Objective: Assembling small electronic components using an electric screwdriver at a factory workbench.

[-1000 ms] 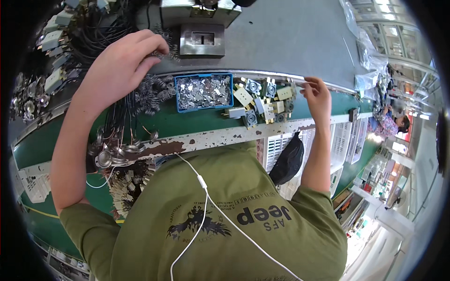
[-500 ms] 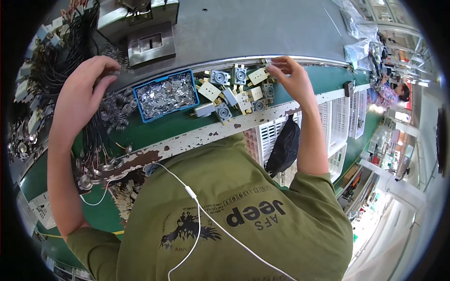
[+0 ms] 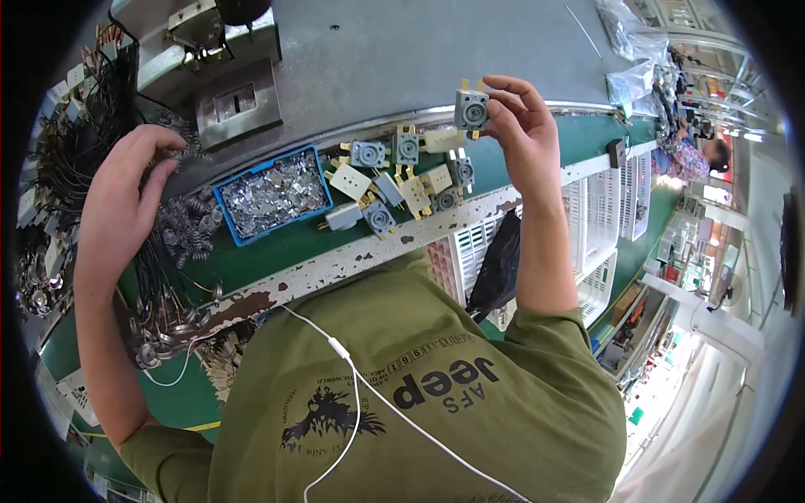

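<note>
Holding grey block (image 3: 472, 111) between thumb and fingers of right hand (image 3: 528, 138), near edge of tabletop (image 3: 377, 59); apt to twist or drop among other blocks (image 3: 407, 147) if pinched only at one side. Farther left, past tray (image 3: 285, 225) of metal bits (image 3: 277, 194), poising left hand (image 3: 122, 189) beside springs (image 3: 186, 230), with thumb and fingertips close together; cannot tell whether gripping any; likely to tangle if tugged.

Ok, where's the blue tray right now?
In the head view, the blue tray sits left of centre on the green surface, between the coiled springs on its left and the loose grey and cream parts on its right.
</note>
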Demonstrator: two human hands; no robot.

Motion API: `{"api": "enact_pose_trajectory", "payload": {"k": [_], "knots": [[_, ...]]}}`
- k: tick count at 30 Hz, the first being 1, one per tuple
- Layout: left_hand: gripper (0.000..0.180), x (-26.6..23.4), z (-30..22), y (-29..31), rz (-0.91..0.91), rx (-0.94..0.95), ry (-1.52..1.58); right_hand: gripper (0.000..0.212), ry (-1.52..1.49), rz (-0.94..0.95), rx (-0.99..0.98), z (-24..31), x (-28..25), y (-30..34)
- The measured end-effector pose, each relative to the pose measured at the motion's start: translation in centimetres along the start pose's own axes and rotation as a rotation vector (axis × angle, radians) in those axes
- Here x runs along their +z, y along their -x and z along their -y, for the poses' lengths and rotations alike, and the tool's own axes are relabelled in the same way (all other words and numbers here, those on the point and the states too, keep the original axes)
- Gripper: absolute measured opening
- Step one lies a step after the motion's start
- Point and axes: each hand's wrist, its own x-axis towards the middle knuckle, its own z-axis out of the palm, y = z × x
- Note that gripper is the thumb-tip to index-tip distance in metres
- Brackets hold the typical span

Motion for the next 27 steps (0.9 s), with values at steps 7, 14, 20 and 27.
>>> {"api": "enact_pose_trajectory", "payload": {"k": [7,14,20,27], "knots": [[0.021,-1.6,-1.1,-0.6,-0.041,0.046,-0.043,0.044,-0.479,0.440,0.037,6.8,7.4,-2.5],[0.013,-1.1,-0.9,0.4,-0.092,-0.012,0.031,0.047,0.468,0.605,-0.521,5.0,15.9,-5.4],[0.014,-0.5,-0.4,0.6,-0.108,0.013,0.032,0.037,0.751,0.470,-0.934,3.5,17.4,-6.9],[0.016,-0.6,-0.1,0.1,-0.111,0.029,0.027,0.037,0.735,0.371,-0.937,1.8,18.0,-7.2]]}}
